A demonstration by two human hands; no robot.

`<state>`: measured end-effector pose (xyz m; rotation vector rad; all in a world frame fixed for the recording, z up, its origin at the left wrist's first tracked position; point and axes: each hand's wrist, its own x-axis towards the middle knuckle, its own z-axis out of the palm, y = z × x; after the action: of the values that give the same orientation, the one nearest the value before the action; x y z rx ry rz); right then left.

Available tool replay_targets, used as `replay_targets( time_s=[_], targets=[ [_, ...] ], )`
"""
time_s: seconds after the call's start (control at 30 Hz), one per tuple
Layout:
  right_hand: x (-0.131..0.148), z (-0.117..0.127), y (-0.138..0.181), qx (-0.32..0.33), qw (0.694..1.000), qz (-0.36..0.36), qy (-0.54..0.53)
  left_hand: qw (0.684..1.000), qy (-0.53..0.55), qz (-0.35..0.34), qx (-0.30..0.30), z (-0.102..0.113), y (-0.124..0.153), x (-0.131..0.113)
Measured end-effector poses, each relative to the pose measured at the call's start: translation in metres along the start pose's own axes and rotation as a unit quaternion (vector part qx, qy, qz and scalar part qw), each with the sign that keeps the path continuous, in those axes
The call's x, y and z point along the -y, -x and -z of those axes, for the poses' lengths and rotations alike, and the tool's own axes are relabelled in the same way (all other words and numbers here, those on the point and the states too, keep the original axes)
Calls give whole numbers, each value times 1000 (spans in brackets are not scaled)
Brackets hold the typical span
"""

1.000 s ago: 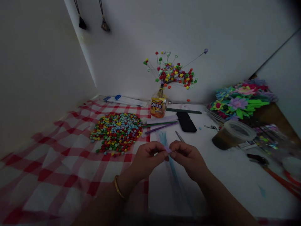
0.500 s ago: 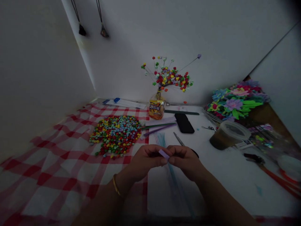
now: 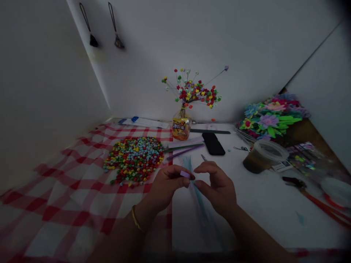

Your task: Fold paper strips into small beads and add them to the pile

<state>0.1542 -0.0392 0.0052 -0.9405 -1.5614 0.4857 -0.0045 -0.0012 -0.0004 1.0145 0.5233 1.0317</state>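
Purple paper strip [image 3: 185, 174] is sitting pinched between the thumb and forefinger of the left hand [image 3: 167, 184], above the white table [image 3: 260, 199] just right of the red-checked cloth [image 3: 68, 190]. The right hand [image 3: 221, 188] is curving loosely open beside it, forefinger arched over thumb, thumb tip just beside the strip; whether it is touching is hard to tell. Pale blue strips [image 3: 188, 162] are lying under both hands, partly hidden. Dim light is blurring the strip's shape, and the lower edge is cutting off both forearms.

The checked cloth [image 3: 55, 204] is looking soft and matt. The purple strip [image 3: 185, 174] is looking like thin paper, and the bangle [image 3: 136, 218] is shining like smooth metal.
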Motion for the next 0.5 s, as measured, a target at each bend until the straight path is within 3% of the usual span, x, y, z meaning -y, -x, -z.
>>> replay_targets(
  time_s=[0.13,0.5],
  targets=[
    [0,0,1,17,999,40,13,1000,-18,1,-25,-1,0,1],
    [2,-1,0,15,998,62,3,996,-53,13,-72,-7,2,-1]
  ],
)
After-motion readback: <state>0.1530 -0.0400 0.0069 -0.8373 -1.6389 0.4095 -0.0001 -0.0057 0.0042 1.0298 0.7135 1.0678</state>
